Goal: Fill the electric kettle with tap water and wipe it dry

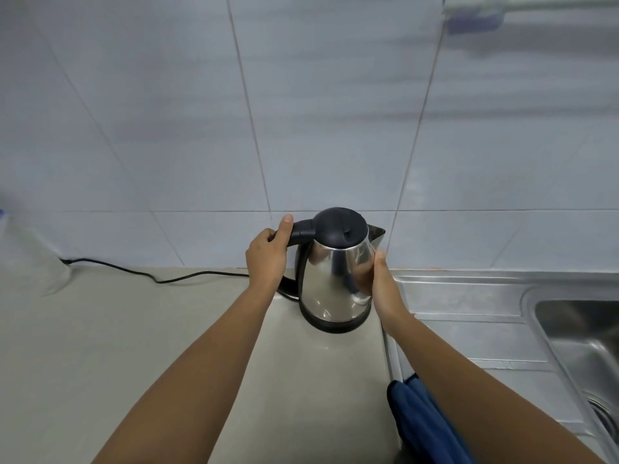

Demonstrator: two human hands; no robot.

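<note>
A steel electric kettle (330,279) with a black lid and black handle stands on its black base on the beige counter (134,346), close to the tiled wall. Its lid is closed and its spout points right. My left hand (268,254) grips the handle, thumb on top. My right hand (382,283) lies flat against the kettle's right side with straight fingers. A blue cloth (418,420) lies at the counter's edge beside the sink, partly hidden under my right forearm.
A black power cord (160,277) runs along the counter from the kettle's base to the left wall. A steel sink (582,349) with a drainboard (469,306) sits to the right. A blurred clear object (30,249) stands at the far left.
</note>
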